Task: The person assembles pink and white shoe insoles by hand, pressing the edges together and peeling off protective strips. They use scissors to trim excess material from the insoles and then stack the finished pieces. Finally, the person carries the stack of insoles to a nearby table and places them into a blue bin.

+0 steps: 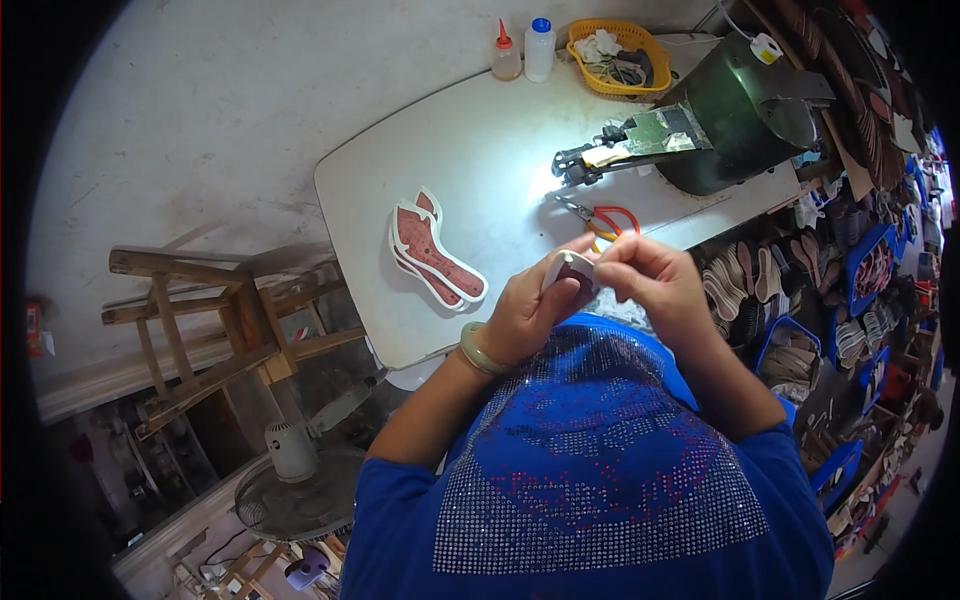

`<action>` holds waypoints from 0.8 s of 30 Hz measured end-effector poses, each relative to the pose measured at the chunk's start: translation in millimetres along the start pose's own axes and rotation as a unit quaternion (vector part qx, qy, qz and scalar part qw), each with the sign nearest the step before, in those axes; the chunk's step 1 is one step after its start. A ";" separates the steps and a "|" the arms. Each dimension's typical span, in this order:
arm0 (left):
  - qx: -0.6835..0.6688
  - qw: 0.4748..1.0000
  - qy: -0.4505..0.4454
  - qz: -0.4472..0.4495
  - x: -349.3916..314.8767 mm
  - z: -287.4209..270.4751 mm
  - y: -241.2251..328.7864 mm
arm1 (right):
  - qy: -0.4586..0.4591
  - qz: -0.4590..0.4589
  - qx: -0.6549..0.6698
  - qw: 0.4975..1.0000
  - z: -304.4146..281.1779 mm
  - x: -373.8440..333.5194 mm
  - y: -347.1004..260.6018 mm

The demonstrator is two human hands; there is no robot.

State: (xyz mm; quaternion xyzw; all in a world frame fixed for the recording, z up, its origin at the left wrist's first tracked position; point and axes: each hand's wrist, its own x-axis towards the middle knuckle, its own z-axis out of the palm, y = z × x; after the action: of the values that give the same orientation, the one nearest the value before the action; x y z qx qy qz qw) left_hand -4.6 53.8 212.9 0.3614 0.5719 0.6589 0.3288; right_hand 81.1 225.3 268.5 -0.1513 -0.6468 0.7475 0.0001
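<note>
A small insole [572,268] with a dark red face and a white edge is held up in front of my chest. My left hand [525,318] is closed around it, thumb across the red face; a pale bangle circles that wrist. My right hand [655,285] pinches the white edge at the insole's right side. To the left on the white table [365,175], two more red insoles [430,250] with white borders lie partly overlapped. Beyond my hands rests a hand tool [610,215] with red and orange handles, its metal jaws pointing left.
A dark green machine [720,130] with a lit arm stands at the table's right. Behind are a red-tipped bottle [507,62], a blue-capped bottle [540,52] and a yellow basket [655,85]. Wooden stools [265,325] and a fan [292,455] stand left; soles [745,275] fill the right.
</note>
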 end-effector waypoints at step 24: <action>0.059 0.993 -0.015 -0.098 -4.5 18.9 -4.5 | -0.078 -0.299 -0.477 0.823 -13.9 22.6 -13.4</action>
State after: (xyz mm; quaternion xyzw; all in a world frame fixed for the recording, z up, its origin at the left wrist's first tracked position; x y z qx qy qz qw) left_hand 13.9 60.4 209.6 0.3322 0.6376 0.5830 0.3785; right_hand 60.1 245.4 274.7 0.1271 -0.9340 0.3184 0.1006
